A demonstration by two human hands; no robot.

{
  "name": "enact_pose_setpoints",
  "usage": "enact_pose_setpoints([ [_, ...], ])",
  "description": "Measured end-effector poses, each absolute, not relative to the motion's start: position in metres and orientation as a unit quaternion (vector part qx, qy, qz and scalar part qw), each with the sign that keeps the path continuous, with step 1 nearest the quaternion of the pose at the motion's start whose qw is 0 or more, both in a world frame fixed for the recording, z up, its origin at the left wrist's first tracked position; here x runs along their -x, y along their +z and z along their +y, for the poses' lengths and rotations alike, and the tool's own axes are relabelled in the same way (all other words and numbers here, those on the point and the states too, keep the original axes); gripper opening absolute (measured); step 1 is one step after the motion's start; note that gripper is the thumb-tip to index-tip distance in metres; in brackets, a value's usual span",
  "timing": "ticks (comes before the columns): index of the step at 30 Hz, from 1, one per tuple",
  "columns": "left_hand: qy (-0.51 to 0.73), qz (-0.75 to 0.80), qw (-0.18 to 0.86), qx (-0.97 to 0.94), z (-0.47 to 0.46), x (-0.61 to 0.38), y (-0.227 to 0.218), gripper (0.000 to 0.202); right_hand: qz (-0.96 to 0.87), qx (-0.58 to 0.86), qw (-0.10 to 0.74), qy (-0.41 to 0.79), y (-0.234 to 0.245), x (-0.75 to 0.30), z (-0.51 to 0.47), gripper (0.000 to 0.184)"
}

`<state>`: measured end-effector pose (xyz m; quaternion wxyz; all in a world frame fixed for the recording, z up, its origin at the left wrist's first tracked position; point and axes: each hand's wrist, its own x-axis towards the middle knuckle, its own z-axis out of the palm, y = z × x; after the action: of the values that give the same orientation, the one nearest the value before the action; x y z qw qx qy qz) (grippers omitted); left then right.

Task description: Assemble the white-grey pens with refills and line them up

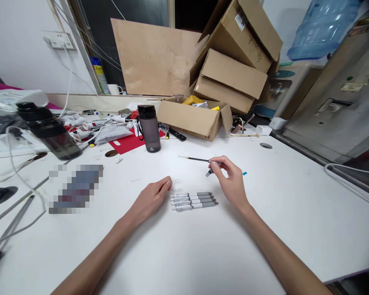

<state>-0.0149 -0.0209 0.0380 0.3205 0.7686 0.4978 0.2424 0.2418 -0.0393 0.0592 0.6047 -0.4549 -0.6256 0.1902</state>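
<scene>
My right hand [229, 176] pinches a thin pen refill [197, 159] with a dark body and a pale left end, pointing left above the table. A short grey pen part [209, 172] sticks out below the same fingers. My left hand [155, 196] is closed near the table, and a small clear piece [176, 180] pokes out from its fingertips; its kind is hard to tell. Between and just below the hands, several white-and-grey pens [192, 201] lie side by side on the white table [184, 250], grey ends to the right.
A dark bottle [153, 129] stands behind my hands, beside an open cardboard box [187, 119]. Another bottle [51, 131] leans at the left amid cables. A small blue scrap [244, 173] lies right of my right hand. A remote [177, 134] rests near the box.
</scene>
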Motion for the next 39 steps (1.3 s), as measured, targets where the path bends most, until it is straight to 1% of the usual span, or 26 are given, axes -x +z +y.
enact_pose_setpoints([
  [6, 0.241, 0.494, 0.315, -0.773, -0.0199, 0.0156, 0.0365, 0.035, -0.609, 0.445, 0.619, 0.218, 0.0596, -0.241, -0.0388, 0.019],
  [12, 0.239, 0.492, 0.312, -0.777, -0.02, 0.0164, 0.037, 0.036, -0.571, 0.447, 0.637, 0.262, 0.0606, -0.2433, -0.0364, 0.032],
  [18, 0.239, 0.494, 0.314, -0.775, -0.0195, 0.0161, 0.0362, 0.038, -0.533, 0.476, 0.653, 0.249, 0.0623, -0.2442, -0.0363, 0.05],
  [22, 0.242, 0.494, 0.318, -0.772, -0.0203, 0.0157, 0.037, 0.039, -0.509, 0.49, 0.66, 0.256, 0.0628, -0.2459, -0.0364, 0.057],
  [33, 0.238, 0.5, 0.318, -0.769, -0.0203, 0.0154, 0.0381, 0.038, -0.494, 0.494, 0.665, 0.264, 0.0604, -0.2481, -0.0356, 0.064],
  [39, 0.239, 0.498, 0.32, -0.77, -0.0211, 0.0157, 0.0379, 0.037, -0.496, 0.476, 0.67, 0.28, 0.0581, -0.2481, -0.0339, 0.062],
])
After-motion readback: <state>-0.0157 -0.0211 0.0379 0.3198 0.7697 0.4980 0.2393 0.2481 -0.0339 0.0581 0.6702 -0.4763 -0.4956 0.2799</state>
